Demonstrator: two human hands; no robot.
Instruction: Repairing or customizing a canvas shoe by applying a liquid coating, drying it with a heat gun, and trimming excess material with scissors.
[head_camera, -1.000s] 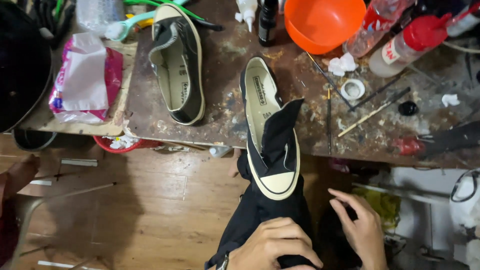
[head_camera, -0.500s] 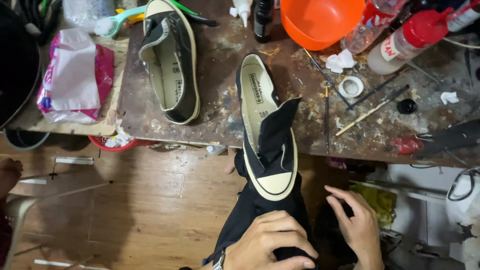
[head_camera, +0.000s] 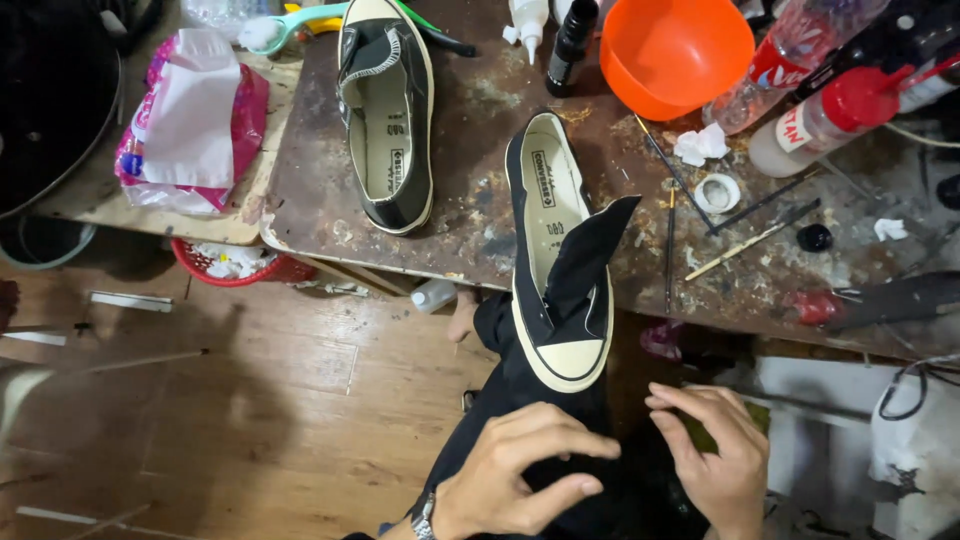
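A black low sneaker (head_camera: 556, 250) with a cream toe cap lies half on the stained worktable (head_camera: 480, 200), its toe hanging over the front edge toward me and its tongue flipped up. My left hand (head_camera: 515, 475) rests on my black-trousered knee just below the toe, fingers curled and apart, holding nothing. My right hand (head_camera: 715, 455) hovers beside it with fingers loosely bent, also holding nothing. A second matching sneaker (head_camera: 388, 110) lies on its side farther back on the table.
An orange bowl (head_camera: 675, 55), plastic bottles (head_camera: 830, 115), a dark small bottle (head_camera: 572, 45), thin sticks (head_camera: 750, 240) and a tape ring (head_camera: 717, 192) crowd the table's right. A pink tissue pack (head_camera: 190, 120) sits left. A red basket (head_camera: 235, 265) stands below, on wooden floor.
The view has shifted slightly. Both hands have come a little higher toward the sneaker's toe; my left hand's fingers have spread. The shoes have not moved.
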